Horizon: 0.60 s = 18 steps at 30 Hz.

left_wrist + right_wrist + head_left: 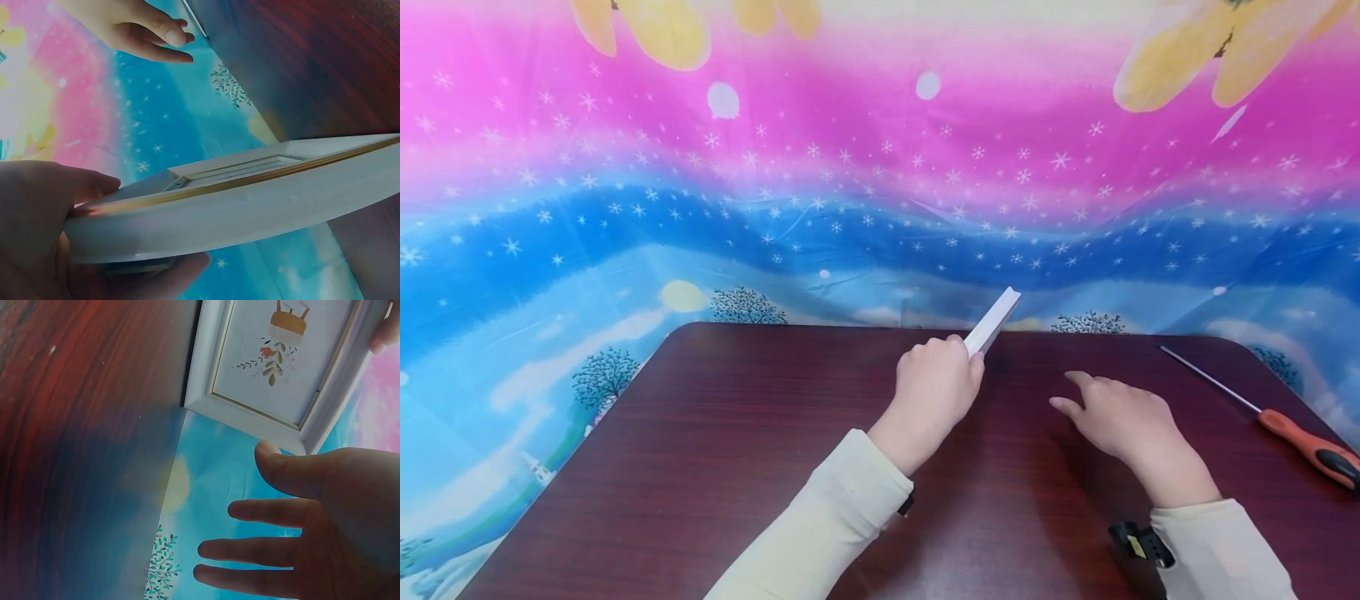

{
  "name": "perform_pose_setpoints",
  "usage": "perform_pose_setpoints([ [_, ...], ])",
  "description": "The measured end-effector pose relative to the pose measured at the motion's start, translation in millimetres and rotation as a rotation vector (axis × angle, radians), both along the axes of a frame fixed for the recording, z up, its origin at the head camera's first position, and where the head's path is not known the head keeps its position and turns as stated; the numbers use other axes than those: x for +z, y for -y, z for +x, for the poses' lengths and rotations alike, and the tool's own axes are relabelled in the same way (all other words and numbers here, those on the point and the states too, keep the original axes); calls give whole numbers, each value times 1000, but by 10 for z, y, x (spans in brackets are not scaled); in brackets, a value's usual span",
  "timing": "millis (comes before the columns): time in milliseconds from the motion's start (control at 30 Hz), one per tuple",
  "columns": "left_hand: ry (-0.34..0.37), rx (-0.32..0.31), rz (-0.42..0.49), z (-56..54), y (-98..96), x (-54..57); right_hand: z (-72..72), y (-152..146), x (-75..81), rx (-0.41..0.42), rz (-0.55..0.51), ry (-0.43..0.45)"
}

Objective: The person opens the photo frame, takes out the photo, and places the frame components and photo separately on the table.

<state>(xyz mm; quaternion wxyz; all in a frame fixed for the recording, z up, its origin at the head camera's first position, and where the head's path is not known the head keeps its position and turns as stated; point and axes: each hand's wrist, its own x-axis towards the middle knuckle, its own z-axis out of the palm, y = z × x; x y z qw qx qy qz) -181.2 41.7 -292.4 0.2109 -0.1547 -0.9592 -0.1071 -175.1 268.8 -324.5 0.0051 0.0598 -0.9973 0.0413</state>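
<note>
Dark wood-grain bench [700, 450] fronts snowflake-print cloth [865, 175]; left hand [931, 393] grips white picture frame [992, 323], right hand [1123, 418] is released, fingers extended.

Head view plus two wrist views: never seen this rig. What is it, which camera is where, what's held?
There is no robot here: these are a person's two bare hands. The head view comes from a camera worn on the head, looking forward and down. Each wrist view comes from a camera on that wrist, watching that hand's work.

The left hand grips a white picture frame, tilted; the right wrist view shows its flower print. The right hand holds nothing, its fingers apart and clear of the frame.

On the dark brown table, to the right, lies a screwdriver with an orange and black handle. Behind hangs a colourful printed cloth.
</note>
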Motion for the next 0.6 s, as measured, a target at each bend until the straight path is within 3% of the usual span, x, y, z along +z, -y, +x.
perform_pose_setpoints([
  [300,98,-37,-42,87,-85,-7,0,-71,32,-4,-14,12],
  [600,23,-95,-107,206,-132,-90,-8,-91,43,1,-9,-6],
])
